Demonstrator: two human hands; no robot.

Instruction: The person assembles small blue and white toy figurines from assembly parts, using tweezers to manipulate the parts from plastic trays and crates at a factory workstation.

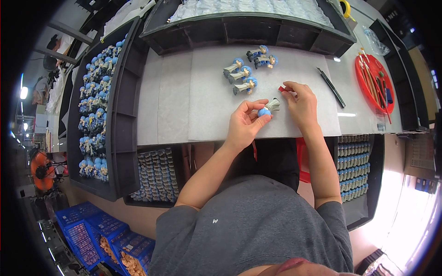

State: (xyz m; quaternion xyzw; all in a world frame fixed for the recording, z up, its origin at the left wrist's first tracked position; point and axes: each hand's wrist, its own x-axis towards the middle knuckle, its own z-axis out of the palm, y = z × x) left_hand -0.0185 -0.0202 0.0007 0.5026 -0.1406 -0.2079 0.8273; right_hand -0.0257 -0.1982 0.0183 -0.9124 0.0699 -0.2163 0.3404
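Observation:
Between the thumb and fingers of my left hand (246, 122) is a small blue-haired figurine (271, 106), its pale body pointing up and to the right. My right hand (300, 102) pinches a small red piece (282, 89) at its fingertips, a little apart from the figurine. What the red piece is cannot be made out. Just beyond my hands, several similar figurines (245, 86) in blue and pale grey lie on the white sheet (207, 101).
A black crate (248, 34) stands at the back. Another black crate (126, 106), with rows of blue-haired figurines, is at the left. To the right lie a black pen-like tool (331, 87) and a red tray (361, 76) of brushes. Blue baskets (83, 216) stand lower left.

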